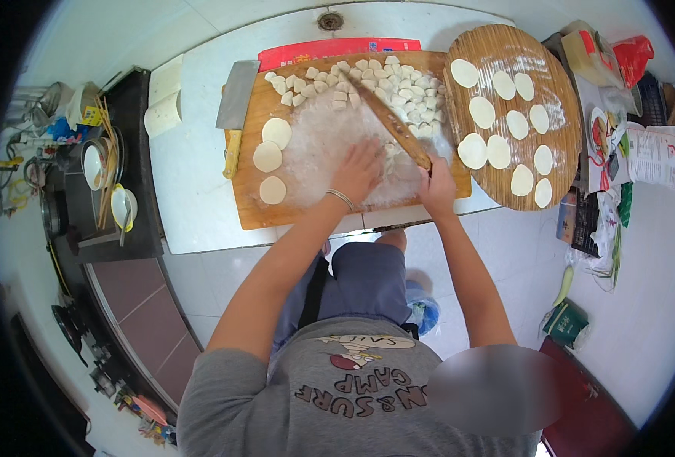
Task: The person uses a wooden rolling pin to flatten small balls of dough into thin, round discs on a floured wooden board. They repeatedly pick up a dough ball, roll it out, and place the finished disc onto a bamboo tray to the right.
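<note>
Your right hand [439, 188] clasps near end of long brown wooden rolling pin [387, 116]. Your left hand [359, 168] lies palm-down, fingers extended, on floured rectangular wooden board [250, 207]. Press evenly, pin tip clear of small pale dough lumps [393, 60] beyond.

Whatever lies beneath the left fingers [368, 152] is covered, and the pale patch at their 3 o'clock is too smeared to tell dough from flour. The right fingers [429, 180] hide the lower end of the rolling pin [389, 120], whose far end, toward 12 o'clock, covers parts of some dough pieces [410, 95]. The wooden board [247, 206] hides the lower edge of a red sheet [337, 49]. Between 4 and 5 o'clock, a blurred oval [497, 390] masks part of the grey shirt [299, 426], which the picture's edge cuts off at 6 o'clock. The shorts [372, 278] partly hide a blue bucket [431, 314]; its contents are unclear. Small objects [143, 417] near 8 o'clock are too tiny to identify.
</note>
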Motion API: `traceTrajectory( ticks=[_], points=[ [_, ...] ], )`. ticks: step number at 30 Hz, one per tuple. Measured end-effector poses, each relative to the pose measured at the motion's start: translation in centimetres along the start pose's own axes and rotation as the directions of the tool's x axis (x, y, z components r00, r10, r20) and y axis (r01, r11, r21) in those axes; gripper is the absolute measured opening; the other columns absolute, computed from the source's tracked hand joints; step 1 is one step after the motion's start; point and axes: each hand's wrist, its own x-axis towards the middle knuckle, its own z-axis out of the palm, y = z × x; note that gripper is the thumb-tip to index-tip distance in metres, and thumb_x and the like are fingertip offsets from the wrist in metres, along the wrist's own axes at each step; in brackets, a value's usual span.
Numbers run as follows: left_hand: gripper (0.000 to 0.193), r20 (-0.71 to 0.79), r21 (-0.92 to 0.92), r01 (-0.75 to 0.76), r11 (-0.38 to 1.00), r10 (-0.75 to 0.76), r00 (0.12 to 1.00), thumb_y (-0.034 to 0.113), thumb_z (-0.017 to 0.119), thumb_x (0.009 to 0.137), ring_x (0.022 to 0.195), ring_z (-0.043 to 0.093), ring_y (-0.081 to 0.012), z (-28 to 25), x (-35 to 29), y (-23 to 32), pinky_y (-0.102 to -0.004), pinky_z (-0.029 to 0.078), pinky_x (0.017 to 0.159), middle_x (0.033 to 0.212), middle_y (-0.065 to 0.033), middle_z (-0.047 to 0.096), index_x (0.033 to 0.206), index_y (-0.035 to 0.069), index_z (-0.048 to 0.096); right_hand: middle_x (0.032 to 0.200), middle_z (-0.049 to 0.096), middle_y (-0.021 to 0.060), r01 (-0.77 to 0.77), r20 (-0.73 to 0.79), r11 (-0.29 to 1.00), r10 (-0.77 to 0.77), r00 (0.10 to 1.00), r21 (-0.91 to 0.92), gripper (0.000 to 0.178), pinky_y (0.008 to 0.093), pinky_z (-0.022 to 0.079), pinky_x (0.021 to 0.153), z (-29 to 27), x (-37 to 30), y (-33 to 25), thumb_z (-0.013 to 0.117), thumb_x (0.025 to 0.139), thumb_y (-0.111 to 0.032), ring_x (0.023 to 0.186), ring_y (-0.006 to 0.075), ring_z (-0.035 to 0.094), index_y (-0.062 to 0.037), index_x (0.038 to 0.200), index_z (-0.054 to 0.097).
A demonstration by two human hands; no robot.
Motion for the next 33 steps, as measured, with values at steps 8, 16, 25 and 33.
traceTrajectory(
  ticks=[8,16,25,33],
  points=[
    [0.060,0.065,0.235,0.158,0.959,-0.177,0.982,0.028,0.057,0.087,0.140,0.030,-0.0309,-0.6,1.6,-4.1,-0.0476,0.025,0.114,0.149,-0.0137,0.035,0.140,0.006,0.042,0.093,0.055,0.0200,-0.063,-0.121,0.995,0.071,0.990,0.072,0.027,0.0444,0.045,0.074,-0.3,-2.4,-0.1,0.058,0.091,-0.013,0.083,0.0386,0.056,0.0013,0.114,0.055],
    [0.032,-0.307,0.021,-0.057,0.998,0.061,0.950,0.017,0.059,0.080,0.108,0.055,-0.0296,0.5,5.2,-0.8,-0.0437,0.043,0.093,0.117,-0.0123,0.058,0.109,0.004,0.062,0.095,0.055,0.0201,-0.131,-0.147,0.985,0.146,0.978,0.112,0.030,0.0418,0.046,0.076,-0.1,-2.7,0.1,0.056,0.093,-0.015,0.086,0.0374,0.056,0.0040,0.116,0.053],
    [0.015,-0.180,-0.018,-0.152,0.988,0.146,0.973,0.014,0.059,0.082,0.098,0.056,-0.0304,1.0,3.0,1.5,-0.0422,0.047,0.084,0.101,-0.0133,0.056,0.094,0.004,0.060,0.095,0.055,0.0193,-0.133,-0.145,0.978,0.156,0.977,0.158,0.027,0.0380,0.045,0.077,0.1,-2.4,-0.3,0.055,0.095,-0.013,0.085,0.0327,0.055,0.0050,0.115,0.052],
    [0.036,-0.145,-0.281,0.241,0.929,-0.290,0.946,0.011,0.073,0.072,0.100,0.055,-0.0372,-0.8,-0.3,0.9,-0.0437,0.048,0.086,0.104,-0.0167,0.053,0.104,0.004,0.058,0.094,0.056,0.0194,-0.113,-0.139,0.978,0.138,0.981,0.175,0.027,0.0408,0.046,0.073,0.9,-2.8,-1.7,0.057,0.093,-0.014,0.082,0.0354,0.057,0.0017,0.114,0.054]
  ],
)
